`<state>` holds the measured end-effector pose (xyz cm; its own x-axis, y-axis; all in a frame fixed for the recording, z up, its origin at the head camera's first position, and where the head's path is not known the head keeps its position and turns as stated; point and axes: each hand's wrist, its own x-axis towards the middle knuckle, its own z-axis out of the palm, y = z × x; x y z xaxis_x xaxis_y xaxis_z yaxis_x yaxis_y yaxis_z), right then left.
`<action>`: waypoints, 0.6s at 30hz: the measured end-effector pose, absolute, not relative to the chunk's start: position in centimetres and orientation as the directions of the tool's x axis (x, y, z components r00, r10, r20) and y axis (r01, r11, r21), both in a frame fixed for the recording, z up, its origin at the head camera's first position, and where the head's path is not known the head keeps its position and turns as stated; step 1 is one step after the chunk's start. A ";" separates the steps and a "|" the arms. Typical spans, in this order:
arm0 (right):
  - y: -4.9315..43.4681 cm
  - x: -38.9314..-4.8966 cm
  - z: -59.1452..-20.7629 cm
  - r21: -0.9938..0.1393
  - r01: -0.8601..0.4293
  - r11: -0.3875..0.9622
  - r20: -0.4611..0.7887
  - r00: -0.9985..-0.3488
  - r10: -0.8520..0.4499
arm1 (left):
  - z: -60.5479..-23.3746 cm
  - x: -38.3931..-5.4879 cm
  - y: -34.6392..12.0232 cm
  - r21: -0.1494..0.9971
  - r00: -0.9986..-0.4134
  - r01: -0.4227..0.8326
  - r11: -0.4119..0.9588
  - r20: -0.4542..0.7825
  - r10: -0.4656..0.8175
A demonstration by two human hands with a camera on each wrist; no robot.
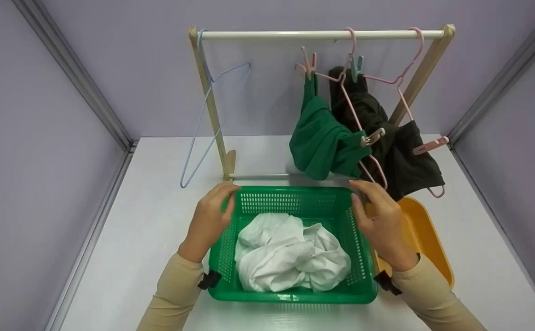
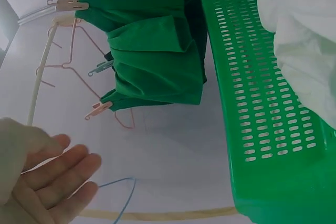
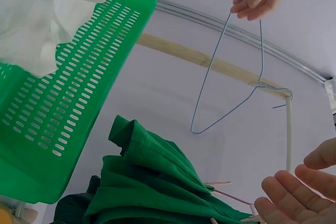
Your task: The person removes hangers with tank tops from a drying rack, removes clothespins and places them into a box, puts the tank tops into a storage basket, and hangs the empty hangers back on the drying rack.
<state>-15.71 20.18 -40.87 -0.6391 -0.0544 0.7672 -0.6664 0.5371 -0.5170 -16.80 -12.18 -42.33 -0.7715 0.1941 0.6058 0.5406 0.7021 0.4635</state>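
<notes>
Both hands are raised over the far corners of a green plastic basket (image 1: 295, 296), fingers relaxed and holding nothing. My left hand (image 1: 209, 218) overlaps the basket's far left corner; the left wrist view shows its fingers (image 2: 68, 177) loosely spread. At the far right corner is my right hand (image 1: 380, 220), its palm facing inward and its fingers (image 3: 294, 195) slightly bent. A crumpled white cloth (image 1: 290, 257) lies in the basket. Just beyond the right hand hangs a green garment (image 1: 325, 133), pegged to a pink hanger (image 1: 352, 103).
A rack with a white rail (image 1: 272, 35) and wooden legs stands behind the basket. A bare blue hanger (image 1: 203, 122) hangs at its left end. A dark garment (image 1: 414, 161) hangs at right with a pink clothespin (image 1: 430, 145). A yellow tray (image 1: 426, 234) sits right of the basket.
</notes>
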 end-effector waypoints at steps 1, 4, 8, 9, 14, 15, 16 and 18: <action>20.2 -15.7 -40.9 -0.512 -0.667 0.541 0.771 -0.635 -0.053 | -42.6 -16.7 -12.2 0.473 -0.793 0.536 0.699 0.566 0.225; 20.3 -15.8 -40.7 -0.494 -0.664 0.562 0.784 -0.620 -0.043 | -43.3 -16.6 -12.2 0.505 -0.841 0.516 0.692 0.453 0.296; 20.5 -16.1 -40.2 -0.472 -0.670 0.573 0.812 -0.584 -0.014 | -44.0 -16.5 -12.2 0.539 -0.871 0.487 0.687 0.359 0.335; 20.5 -16.2 -40.1 -0.471 -0.672 0.571 0.818 -0.576 -0.002 | -44.1 -16.4 -12.2 0.544 -0.873 0.484 0.686 0.349 0.339; 20.5 -16.8 -39.8 -0.484 -0.634 0.603 0.824 -0.562 0.070 | -44.2 -16.3 -12.0 0.562 -0.877 0.480 0.674 0.329 0.350; 20.4 -16.9 -39.8 -0.488 -0.618 0.616 0.821 -0.564 0.085 | -44.2 -16.3 -11.9 0.565 -0.880 0.475 0.675 0.322 0.350; 20.4 -17.0 -39.8 -0.491 -0.605 0.627 0.820 -0.564 0.097 | -44.2 -16.2 -11.9 0.565 -0.882 0.472 0.677 0.316 0.351; 20.4 -17.3 -39.8 -0.494 -0.589 0.639 0.819 -0.561 0.116 | -44.2 -16.2 -11.8 0.563 -0.884 0.467 0.682 0.305 0.354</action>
